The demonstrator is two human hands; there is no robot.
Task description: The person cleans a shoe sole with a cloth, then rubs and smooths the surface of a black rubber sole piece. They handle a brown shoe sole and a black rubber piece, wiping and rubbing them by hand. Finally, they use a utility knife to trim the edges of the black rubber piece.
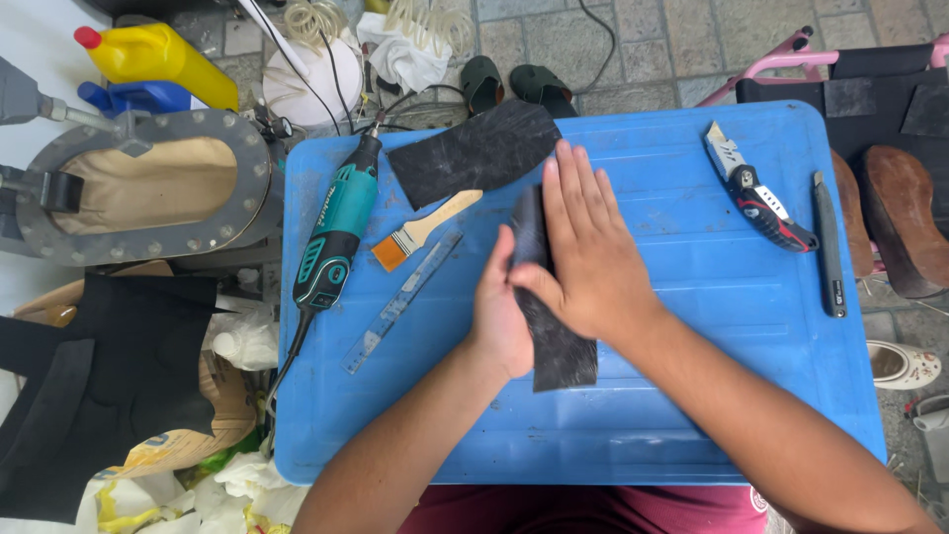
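On the blue counter (pixel 692 415), my left hand (pixel 500 314) grips the edge of a black rubber strip (pixel 559 346) lying mid-counter, while my right hand (pixel 585 247) presses flat on it, fingers spread. A teal rotary tool (pixel 336 232), paintbrush (pixel 423 230) and utility knife (pixel 756 198) lie nearby.

Dark, textured rubber strip (pixel 559 346) flat, lengthwise on the blue lid (pixel 692 396), partly covered.

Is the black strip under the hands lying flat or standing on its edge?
Mostly flat: the black strip lies on the blue table, right hand pressing it, left hand lifting its left edge.
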